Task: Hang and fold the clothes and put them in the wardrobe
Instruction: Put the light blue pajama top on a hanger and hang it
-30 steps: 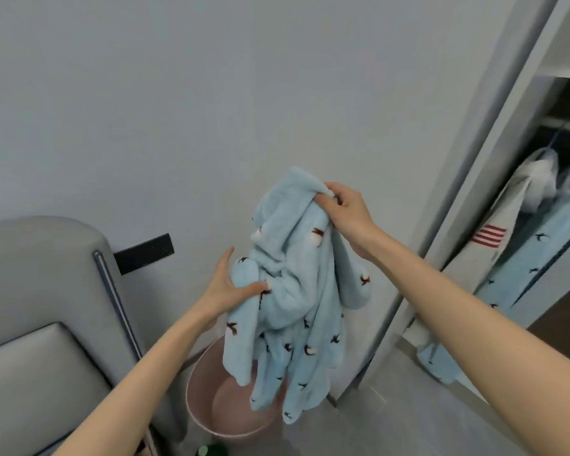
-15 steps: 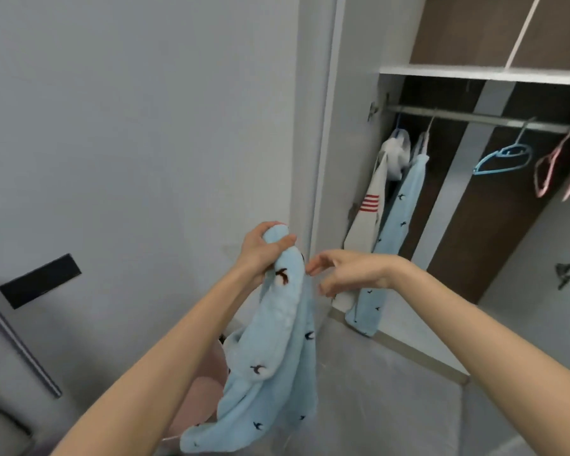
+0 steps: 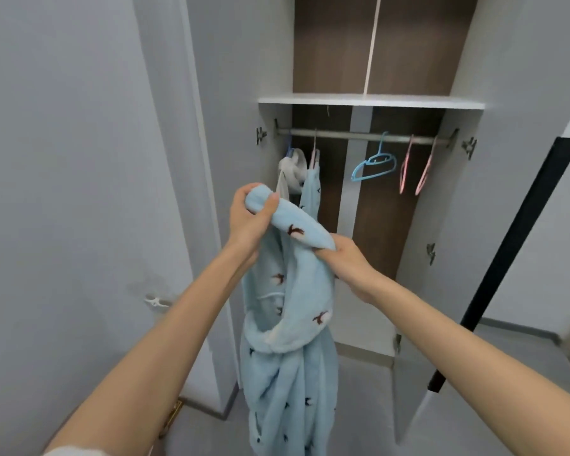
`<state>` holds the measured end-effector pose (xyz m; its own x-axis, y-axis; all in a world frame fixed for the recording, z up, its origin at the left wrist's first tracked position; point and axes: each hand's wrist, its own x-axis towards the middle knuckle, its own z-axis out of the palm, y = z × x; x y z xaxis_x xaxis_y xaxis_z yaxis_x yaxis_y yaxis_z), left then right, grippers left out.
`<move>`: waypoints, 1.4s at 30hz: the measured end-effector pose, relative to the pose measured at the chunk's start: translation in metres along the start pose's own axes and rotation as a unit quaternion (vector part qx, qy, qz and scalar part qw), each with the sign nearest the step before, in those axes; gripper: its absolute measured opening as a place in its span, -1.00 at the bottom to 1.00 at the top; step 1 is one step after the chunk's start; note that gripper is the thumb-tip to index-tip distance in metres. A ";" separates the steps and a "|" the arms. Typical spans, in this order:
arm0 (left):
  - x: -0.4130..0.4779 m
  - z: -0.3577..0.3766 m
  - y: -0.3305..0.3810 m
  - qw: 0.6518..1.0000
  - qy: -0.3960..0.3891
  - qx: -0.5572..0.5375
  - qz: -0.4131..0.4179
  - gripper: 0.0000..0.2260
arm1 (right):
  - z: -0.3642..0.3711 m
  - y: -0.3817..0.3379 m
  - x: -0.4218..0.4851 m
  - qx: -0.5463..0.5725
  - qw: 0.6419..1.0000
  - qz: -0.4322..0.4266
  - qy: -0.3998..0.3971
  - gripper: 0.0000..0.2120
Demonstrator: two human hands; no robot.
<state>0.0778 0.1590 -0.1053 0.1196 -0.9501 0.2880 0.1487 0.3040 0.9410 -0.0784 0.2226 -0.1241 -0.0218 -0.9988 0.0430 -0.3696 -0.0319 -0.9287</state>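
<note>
Since half a second ago the right hand (image 3: 346,262) is brought onto the fleece garment (image 3: 287,340), and the wardrobe (image 3: 369,102) is now faced head-on. Over on the left, the garment's rolled top end is gripped by the left hand (image 3: 249,222), fingers (image 3: 242,192) curled round it. Just right of that, a lower fold is clamped in the right hand's fingers. The rest is left dangling before the open wardrobe, hangers (image 3: 377,158) hung on its rail (image 3: 349,136).
</note>
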 end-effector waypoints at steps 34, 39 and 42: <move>0.169 0.129 -0.116 0.850 -0.304 0.391 0.180 -0.84 | -0.179 0.081 0.197 -0.339 0.918 0.055 0.198 -0.71; 0.193 0.157 -0.125 0.834 -0.315 0.404 0.205 -0.87 | -0.152 0.090 0.207 -0.366 0.902 -0.093 0.211 -0.64; 0.213 0.169 -0.134 0.843 -0.319 0.389 0.191 -0.84 | -0.137 0.109 0.217 -0.346 0.929 -0.066 0.116 -0.35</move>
<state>-0.0825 -0.0957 -0.1401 -0.5768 -0.7126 0.3993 -0.5000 0.6945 0.5174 -0.2507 0.0075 -0.1656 -0.1041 -0.9509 0.2914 -0.8899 -0.0418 -0.4542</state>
